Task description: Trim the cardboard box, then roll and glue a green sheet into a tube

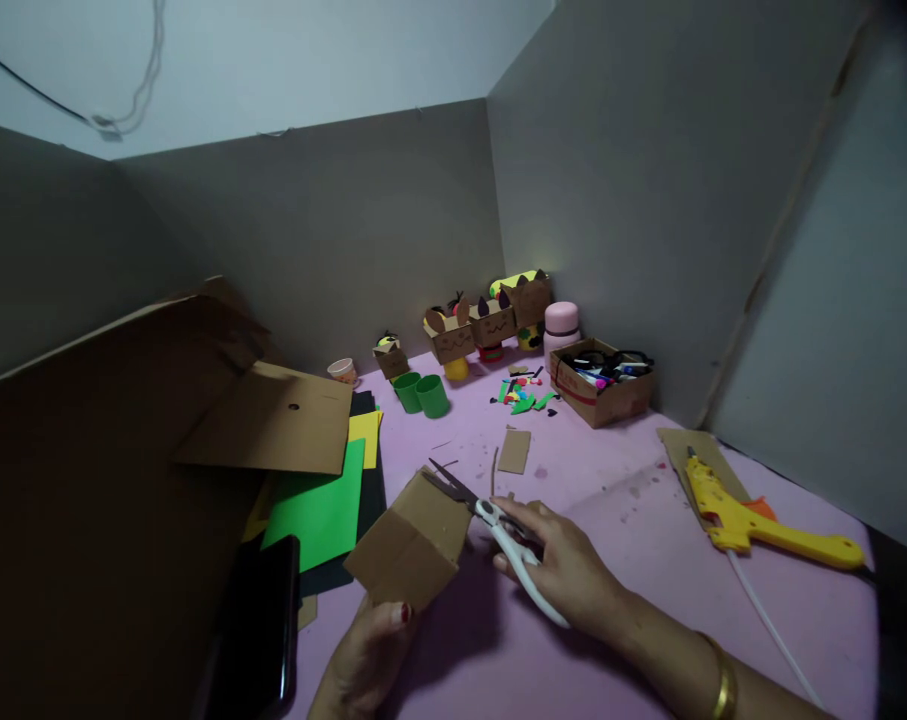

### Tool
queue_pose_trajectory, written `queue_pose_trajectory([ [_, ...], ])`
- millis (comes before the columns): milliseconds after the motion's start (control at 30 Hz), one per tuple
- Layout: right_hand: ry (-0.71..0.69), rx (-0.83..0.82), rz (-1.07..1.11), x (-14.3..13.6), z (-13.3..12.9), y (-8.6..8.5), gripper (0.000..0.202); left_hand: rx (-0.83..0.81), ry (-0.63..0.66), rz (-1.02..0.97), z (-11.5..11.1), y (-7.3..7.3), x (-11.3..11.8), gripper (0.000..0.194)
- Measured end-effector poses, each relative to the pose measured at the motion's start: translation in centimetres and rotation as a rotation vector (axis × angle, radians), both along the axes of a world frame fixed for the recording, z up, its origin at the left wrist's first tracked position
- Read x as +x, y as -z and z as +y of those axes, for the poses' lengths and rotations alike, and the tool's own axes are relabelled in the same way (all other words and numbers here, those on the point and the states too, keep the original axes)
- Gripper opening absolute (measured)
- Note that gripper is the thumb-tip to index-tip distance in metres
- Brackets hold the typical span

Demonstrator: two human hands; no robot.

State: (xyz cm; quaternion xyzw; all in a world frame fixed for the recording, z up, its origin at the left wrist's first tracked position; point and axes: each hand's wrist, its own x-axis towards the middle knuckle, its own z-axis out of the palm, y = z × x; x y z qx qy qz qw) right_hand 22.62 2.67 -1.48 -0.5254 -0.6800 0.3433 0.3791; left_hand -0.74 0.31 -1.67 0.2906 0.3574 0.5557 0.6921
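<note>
My left hand [370, 640] grips a folded piece of brown cardboard [412, 545] from below, thumb on its front face. In my right hand [562, 560] are white-handled scissors [517, 560], their dark blades parted. The blades lie at the upper edge of the cardboard piece, pointing up and left. Whether they are around the edge or just over it I cannot tell. A small flat cardboard rectangle [514, 451] lies on the pink tabletop beyond the scissors, with thin cardboard strips near it.
A yellow glue gun [760, 525] rests at the right, partly on cardboard. Green paper [322, 510], a black phone [262, 630] and large cardboard [280, 415] are at the left. Behind stand green cups [431, 397], cardboard animal figures [453, 342], a pink flask [562, 330] and a supply box [601, 385].
</note>
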Motion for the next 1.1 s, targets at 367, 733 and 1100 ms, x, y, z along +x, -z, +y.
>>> queue_pose_trajectory([
  [367, -0.024, 0.010, 0.044, 0.3, 0.0, -0.5, 0.062, -0.038, 0.031, -0.013, -0.1, -0.2, 0.5, 0.065],
  [733, -0.044, 0.042, 0.081, 0.4, -0.2, -0.5, 0.060, -0.044, 0.033, 0.000, -0.3, -0.8, 0.2, 0.055],
  [1100, -0.100, 0.060, 0.167, 0.4, -0.3, -1.2, 0.053, -0.037, 0.081, 0.024, -0.4, -0.9, -0.2, 0.044],
])
